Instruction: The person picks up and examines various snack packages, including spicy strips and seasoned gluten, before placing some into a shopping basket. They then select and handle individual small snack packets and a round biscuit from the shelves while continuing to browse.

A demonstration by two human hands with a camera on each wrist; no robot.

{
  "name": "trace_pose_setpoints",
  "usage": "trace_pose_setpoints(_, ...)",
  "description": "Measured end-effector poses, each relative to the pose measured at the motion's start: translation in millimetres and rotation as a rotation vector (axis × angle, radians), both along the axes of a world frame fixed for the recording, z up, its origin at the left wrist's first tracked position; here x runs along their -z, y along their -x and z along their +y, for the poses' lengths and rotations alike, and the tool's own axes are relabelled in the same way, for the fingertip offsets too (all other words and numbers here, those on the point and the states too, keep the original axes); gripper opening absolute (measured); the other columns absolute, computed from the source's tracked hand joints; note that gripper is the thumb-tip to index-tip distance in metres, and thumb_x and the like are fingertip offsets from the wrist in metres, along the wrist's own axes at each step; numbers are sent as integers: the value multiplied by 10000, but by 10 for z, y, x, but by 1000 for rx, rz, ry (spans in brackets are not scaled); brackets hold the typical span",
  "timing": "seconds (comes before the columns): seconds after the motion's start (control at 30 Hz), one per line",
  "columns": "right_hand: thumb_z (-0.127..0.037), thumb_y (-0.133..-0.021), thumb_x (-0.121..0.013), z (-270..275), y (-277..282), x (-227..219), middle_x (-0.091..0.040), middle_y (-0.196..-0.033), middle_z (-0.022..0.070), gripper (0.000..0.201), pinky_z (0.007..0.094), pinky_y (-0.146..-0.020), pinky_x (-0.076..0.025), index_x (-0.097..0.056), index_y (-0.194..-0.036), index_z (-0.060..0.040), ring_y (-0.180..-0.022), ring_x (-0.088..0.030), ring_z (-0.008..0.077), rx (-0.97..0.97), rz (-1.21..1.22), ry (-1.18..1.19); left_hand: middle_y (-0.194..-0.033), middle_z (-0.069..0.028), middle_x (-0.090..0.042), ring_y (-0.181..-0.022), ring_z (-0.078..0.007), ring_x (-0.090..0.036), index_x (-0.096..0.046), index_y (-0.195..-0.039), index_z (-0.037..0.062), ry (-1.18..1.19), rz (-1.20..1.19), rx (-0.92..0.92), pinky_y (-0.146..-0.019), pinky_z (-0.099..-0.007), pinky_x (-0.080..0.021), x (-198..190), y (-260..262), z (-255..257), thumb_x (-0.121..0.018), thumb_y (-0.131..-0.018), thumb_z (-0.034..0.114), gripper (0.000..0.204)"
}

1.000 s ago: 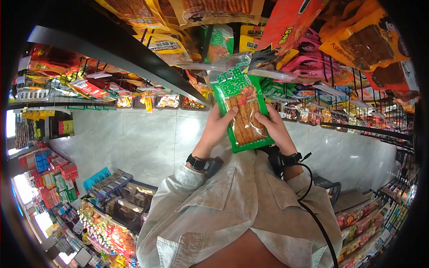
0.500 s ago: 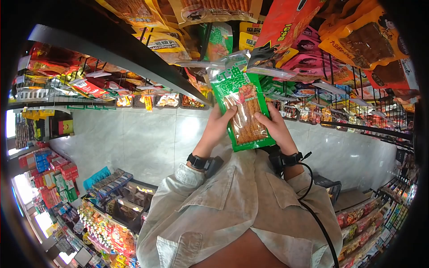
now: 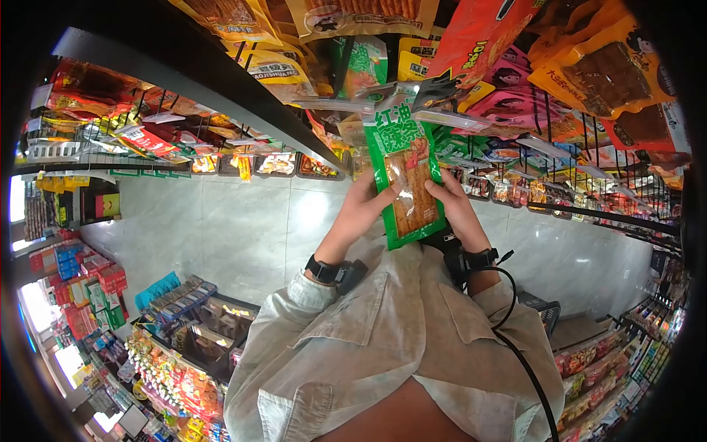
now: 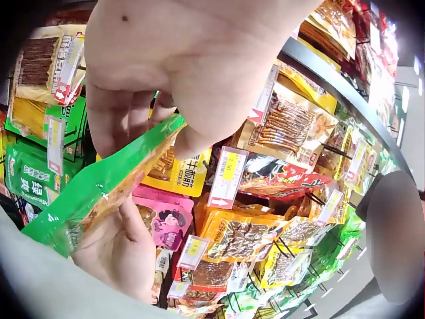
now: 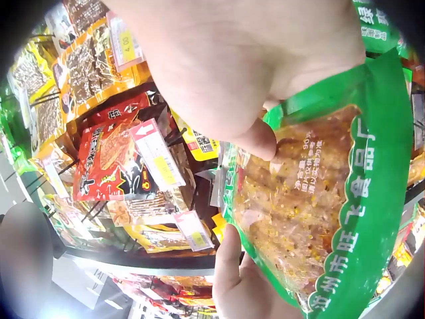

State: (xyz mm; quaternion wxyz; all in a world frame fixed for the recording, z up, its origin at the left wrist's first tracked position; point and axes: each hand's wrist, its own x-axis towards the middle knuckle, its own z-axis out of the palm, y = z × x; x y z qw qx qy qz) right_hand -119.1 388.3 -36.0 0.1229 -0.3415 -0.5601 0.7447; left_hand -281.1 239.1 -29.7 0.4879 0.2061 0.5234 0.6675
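Between my two hands is a green snack packet [image 3: 407,184] with a clear window showing brown strips inside. My left hand [image 3: 362,204] grips its left edge, thumb on the front and fingers behind. On the opposite edge my right hand [image 3: 458,210] holds it the same way. The packet's top end overlaps the hanging snacks in the head view. From the left wrist, the green packet [image 4: 99,176] shows nearly edge-on, with the left palm [image 4: 179,60] close above. The right wrist view shows the packet's windowed face [image 5: 299,193] and the right thumb [image 5: 255,141] pressed on it.
Racks of hanging snack bags stand in front, including a red bag [image 3: 479,51], pink bags [image 3: 508,103] and an orange bag [image 3: 600,77]. A black shelf beam [image 3: 199,81] slants across the left. Price tags [image 4: 229,174] stick out. Behind me are more shelves [image 3: 184,368] on a grey tiled floor [image 3: 243,228].
The green packet has tilted and turned slightly, its top shifting right and its face angling more to one side. Both hands keep their hold, and the left thumb sits a little farther right.
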Motion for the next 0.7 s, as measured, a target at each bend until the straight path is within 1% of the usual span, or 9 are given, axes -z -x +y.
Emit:
trace_pose_setpoints(0.07,-196,-1021,-632,3,-1,-4,-594,-1405,60,503,290,-1086,-397,-515,-1481,-32,-1252,-548,144,-2,7,20,-1175,-43,-668,-1081,-117,-591,-582,-1303,-1,-6,33,-27,-937,-288,-483,-63,-12,13,-651,-1004,86,319)
trace_pose_setpoints(0.17,-170,-1017,-638,-25,33,-78,-603,-1379,57,476,293,-1080,-405,-529,-1458,-28,-1257,-543,145,26,9,12,-1228,-37,-670,-1114,-108,-606,-578,-1341,23,28,56,-35,-972,-292,-476,96,37,1,-649,-1004,90,351)
trace_pose_setpoints(0.27,-144,-1012,-652,-29,81,-101,-646,-1250,41,393,276,-973,-465,-563,-1374,-21,-1133,-587,113,-24,64,-100,-1193,-27,-670,-1096,-99,-602,-586,-1298,24,170,22,-109,-962,-291,-474,207,67,7,-642,-1007,85,303)
trace_pose_setpoints(0.3,-120,-1008,-656,-60,114,-104,-663,-1176,30,327,264,-874,-499,-577,-1307,-16,-1035,-609,92,-6,99,-100,-1199,-28,-659,-1107,-104,-591,-583,-1287,24,98,-1,-161,-971,-291,-465,232,59,26,-631,-1015,94,285)
trace_pose_setpoints(0.4,-103,-1002,-664,-48,130,24,-662,-1081,11,253,253,-783,-508,-587,-1226,-14,-948,-614,73,-110,95,-179,-1246,-34,-645,-1145,-115,-580,-566,-1311,24,49,96,-237,-995,-293,-452,260,65,8,-607,-1031,99,293)
trace_pose_setpoints(0.43,-92,-998,-669,-52,171,33,-644,-1018,-2,197,246,-729,-506,-582,-1157,-15,-884,-604,56,-111,97,-202,-1284,-43,-631,-1181,-121,-566,-552,-1329,24,29,117,-235,-1013,-299,-442,298,92,11,-577,-1046,102,294)
trace_pose_setpoints(0.53,-91,-1002,-665,-77,282,-31,-631,-1000,7,177,252,-752,-507,-573,-1132,-14,-885,-582,48,-115,139,-183,-1291,-49,-633,-1193,-125,-565,-545,-1343,24,13,135,-275,-1029,-301,-435,266,149,23,-553,-1056,96,295)
trace_pose_setpoints(0.67,-94,-1000,-664,-50,387,16,-632,-997,27,174,268,-765,-513,-560,-1107,-5,-891,-588,64,-145,114,-212,-1325,-58,-620,-1226,-140,-556,-520,-1382,26,33,110,-260,-1068,-320,-418,263,245,-13,-531,-1064,86,323)
trace_pose_setpoints(0.7,-95,-999,-664,-39,393,60,-633,-996,33,175,272,-769,-516,-556,-1102,-3,-890,-591,68,-154,110,-232,-1288,-53,-625,-1185,-132,-563,-520,-1361,16,35,123,-266,-1029,-310,-435,263,248,-20,-538,-1057,80,311)
